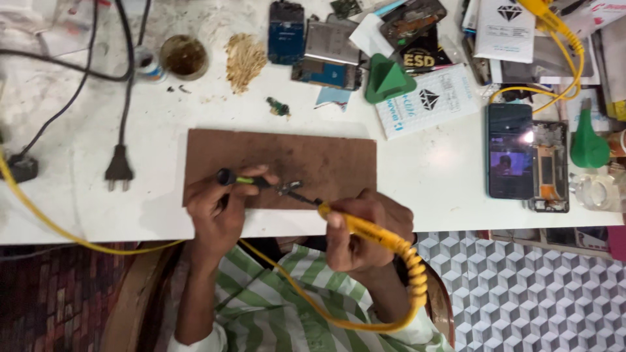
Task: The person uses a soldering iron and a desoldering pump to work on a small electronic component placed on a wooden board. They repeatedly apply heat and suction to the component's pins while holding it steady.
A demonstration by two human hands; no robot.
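My left hand [218,208] grips a small tool with a black and green handle [238,178], whose metal tip holds a tiny part [290,189] over a brown board [326,163]. My right hand [365,231] is closed around a yellow soldering iron [362,227], its dark tip [305,197] touching that tiny part. The iron's yellow cable [415,274] coils down past my striped shirt.
A white bench [430,176] carries opened phones [287,32], a lit phone [510,151], white boxes [427,101], a green wedge [388,79], a small pot [184,57], a black plug [119,171] and cords. Patterned floor lies at the right.
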